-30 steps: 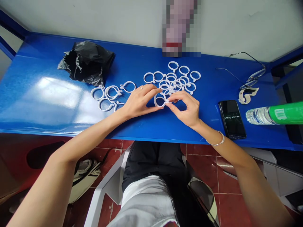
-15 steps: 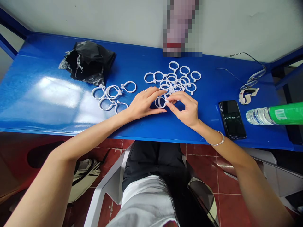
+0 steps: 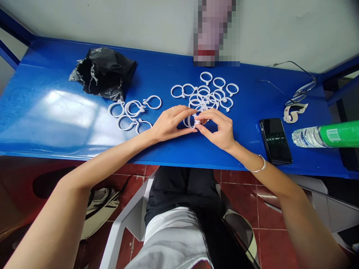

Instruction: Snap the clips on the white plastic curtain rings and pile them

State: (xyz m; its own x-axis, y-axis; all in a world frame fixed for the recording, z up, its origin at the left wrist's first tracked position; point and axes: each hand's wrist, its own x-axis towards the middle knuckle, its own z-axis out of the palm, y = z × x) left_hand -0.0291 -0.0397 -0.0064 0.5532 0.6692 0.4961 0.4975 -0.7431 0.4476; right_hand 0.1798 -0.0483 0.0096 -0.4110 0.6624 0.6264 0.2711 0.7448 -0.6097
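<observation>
My right hand (image 3: 220, 129) pinches the small end of a white plastic curtain ring (image 3: 189, 121) between thumb and fingertips. My left hand (image 3: 171, 123) curves around the same ring, fingers above and thumb below, its tips close to those of my right hand. Part of the ring is hidden behind the fingers. Just beyond the hands lies a loose pile of white curtain rings (image 3: 206, 77), some overlapping, each with a small knob or eyelet. Left of my left hand is a smaller group of similar rings (image 3: 153, 102).
On the blue table (image 3: 168, 153), a crumpled black plastic bag (image 3: 109, 71) sits at the back left. To the right are a phone (image 3: 276, 141), a bottle with a green label (image 3: 333, 134), eyeglasses (image 3: 304, 87) and a white strap-like item (image 3: 294, 113). A wall stands behind.
My right hand has shifted slightly left, toward my left fingertips. The held ring has turned a little. The loose rings lie as before.
</observation>
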